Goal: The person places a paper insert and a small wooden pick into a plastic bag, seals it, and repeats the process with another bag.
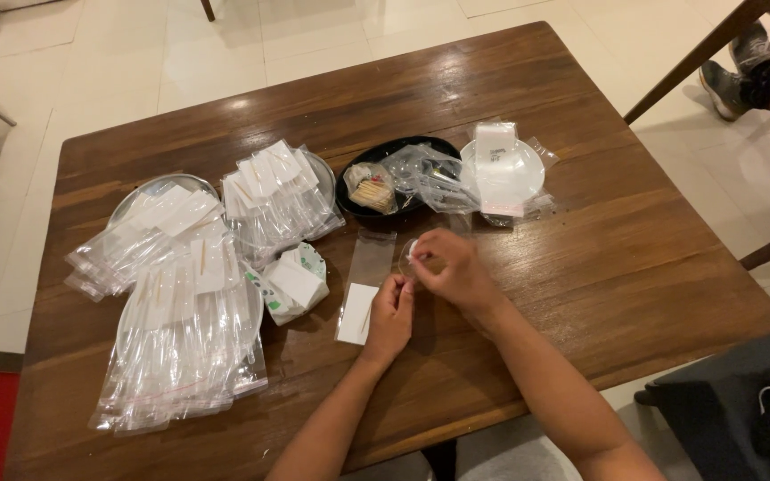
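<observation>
While both hands meet mid-table – left hand (391,313) pinching the clear packet (364,285), its long axis running away from the person, right hand (453,267) pinching its far end – packet just left

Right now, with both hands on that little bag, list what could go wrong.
1. The clear bag is slippery and only pinched by the left hand and right hand, so its white paper might slide out.
2. The bag piles overlap loosely near the left forearm; a nudge could scatter them.
3. The toothpicks in the black bowl look loose and could spill if the bowl is bumped.
</observation>
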